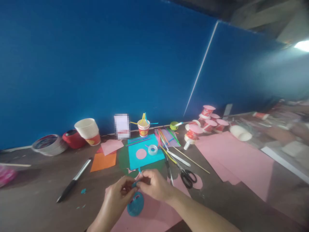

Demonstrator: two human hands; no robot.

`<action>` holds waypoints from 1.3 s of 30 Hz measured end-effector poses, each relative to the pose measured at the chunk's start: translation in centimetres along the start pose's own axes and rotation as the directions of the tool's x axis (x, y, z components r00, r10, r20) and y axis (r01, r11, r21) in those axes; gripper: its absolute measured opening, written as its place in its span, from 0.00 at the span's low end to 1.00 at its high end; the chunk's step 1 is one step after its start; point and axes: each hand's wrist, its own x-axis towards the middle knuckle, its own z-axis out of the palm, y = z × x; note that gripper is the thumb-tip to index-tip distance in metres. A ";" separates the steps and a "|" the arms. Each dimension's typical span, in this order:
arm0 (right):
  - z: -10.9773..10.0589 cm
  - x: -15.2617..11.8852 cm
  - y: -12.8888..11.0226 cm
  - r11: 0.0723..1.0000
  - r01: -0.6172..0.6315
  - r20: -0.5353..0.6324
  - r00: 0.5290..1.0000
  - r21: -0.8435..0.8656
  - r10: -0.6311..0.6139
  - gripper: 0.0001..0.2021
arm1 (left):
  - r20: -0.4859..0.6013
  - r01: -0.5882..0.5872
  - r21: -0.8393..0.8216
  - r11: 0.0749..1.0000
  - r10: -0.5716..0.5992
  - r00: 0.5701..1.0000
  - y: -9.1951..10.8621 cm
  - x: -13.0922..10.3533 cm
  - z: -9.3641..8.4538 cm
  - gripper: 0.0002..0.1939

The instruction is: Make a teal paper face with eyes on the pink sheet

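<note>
My left hand (pixel 119 193) and my right hand (pixel 155 185) meet above the pink paper in the front middle. Their fingertips are pinched together around a small blue strip (pixel 134 184), whose light blue end pokes up past the fingers. Whether it is paper or a piece of straw I cannot make out. Just below the fingers is a round, flat blue piece (pixel 135 206) with small openings near its top. Black-handled scissors (pixel 188 178) lie to the right of my right hand, beside a pink paper circle (pixel 198 182).
A blue sheet (pixel 145 161) bears a tape roll (pixel 153 149) and pink disc. Behind stands a paper cup (pixel 144 129) with straws. Stacked cups (pixel 88 129) and a black-and-silver marker (pixel 74 180) are left. Pink-topped cups (pixel 207 112) and pink sheets (pixel 231 158) are right.
</note>
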 end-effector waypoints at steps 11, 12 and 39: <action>-0.4 0.1 -0.3 0.997 0.005 -0.013 1.000 0.074 -0.004 0.07 | -0.005 -0.050 0.007 0.999 0.050 0.999 -0.6 0.9 -0.8 0.16; -0.4 0.1 -0.4 0.996 0.005 -0.006 1.000 0.090 -0.005 0.08 | -0.009 -0.053 0.008 0.999 0.053 0.999 -0.7 1.0 -0.8 0.16; -0.3 -0.3 -0.1 0.999 0.031 0.011 0.999 -0.013 -0.031 0.06 | -0.039 -0.108 0.093 0.990 0.112 0.993 -0.8 -0.3 0.2 0.06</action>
